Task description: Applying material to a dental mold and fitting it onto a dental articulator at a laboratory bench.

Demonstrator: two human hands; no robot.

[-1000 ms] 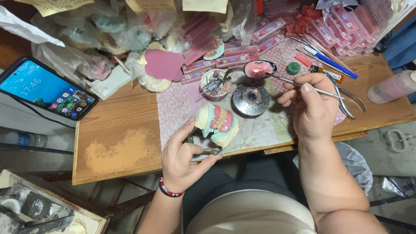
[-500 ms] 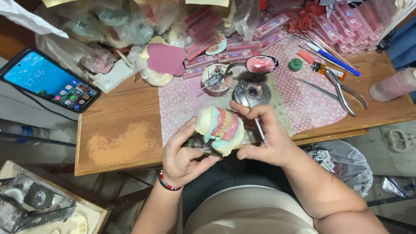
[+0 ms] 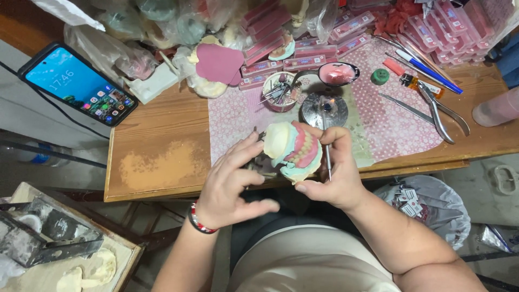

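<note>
A lit phone [image 3: 78,85] lies at the wooden surface's [image 3: 157,162] left end. The left hand [image 3: 233,184], fingers spread, touches the metal frame under the denture model [image 3: 292,150] at the near edge. The right hand [image 3: 331,170] grips this model and a thin metal tool [image 3: 327,157]. Pliers [image 3: 440,111] lie on the patterned cloth [image 3: 389,127] farther right.

Two hands [image 3: 232,184] worked over one denture model [image 3: 294,150]; one phone [image 3: 78,85], one pliers [image 3: 440,111] and one green cap [image 3: 379,77] lay on the worktop [image 3: 157,162].
</note>
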